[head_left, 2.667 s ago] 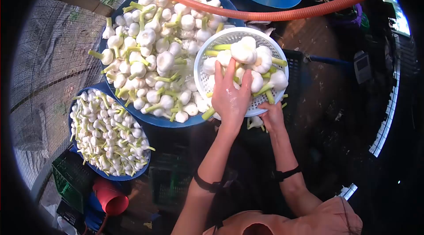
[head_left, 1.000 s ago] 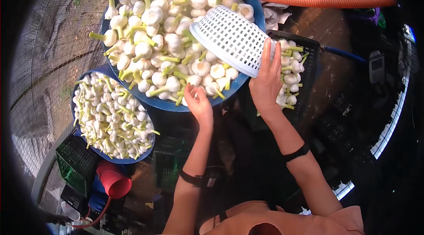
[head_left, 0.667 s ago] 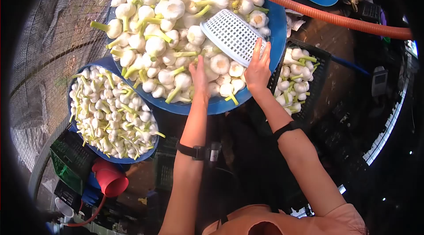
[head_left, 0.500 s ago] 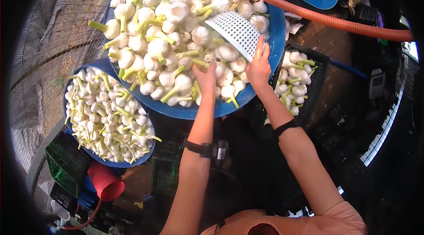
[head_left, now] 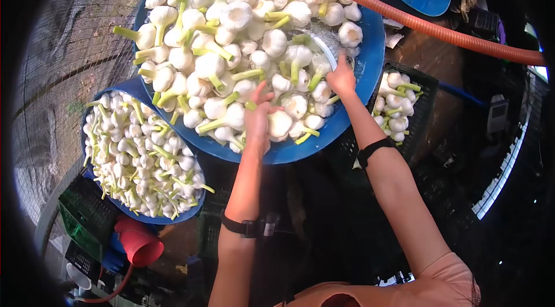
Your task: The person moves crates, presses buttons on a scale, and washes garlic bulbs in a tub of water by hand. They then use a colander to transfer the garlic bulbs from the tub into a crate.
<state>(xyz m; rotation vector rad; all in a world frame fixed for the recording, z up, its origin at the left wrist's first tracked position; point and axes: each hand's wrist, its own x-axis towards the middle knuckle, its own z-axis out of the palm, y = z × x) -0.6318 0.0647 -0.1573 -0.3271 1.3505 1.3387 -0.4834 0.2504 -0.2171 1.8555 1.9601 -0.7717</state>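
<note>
A big round blue tub [head_left: 374, 35] holds water and many garlic bulbs [head_left: 236, 16] with cut green stems. My right hand [head_left: 342, 77], at the tub's right side, grips a white perforated basket [head_left: 327, 50]. Most of that basket is under the churned water, with a curved edge showing. My left hand [head_left: 260, 119] is among the bulbs near the tub's front rim, fingers apart. A short green stem shows beside its fingers, and a bulb [head_left: 280, 125] lies against its right side; I see no firm hold.
An orange ribbed hose [head_left: 404, 18] crosses over the tub. At lower left stands a second blue tub [head_left: 193, 206] heaped with garlic. A black crate [head_left: 425, 96] of garlic sits at right. A red bucket [head_left: 141, 243] and green crate [head_left: 81, 229] are lower left.
The white perforated basket has gone down into the water, leaving just its edge visible. My left hand has shifted left and slightly toward me, and its fingers have spread.
</note>
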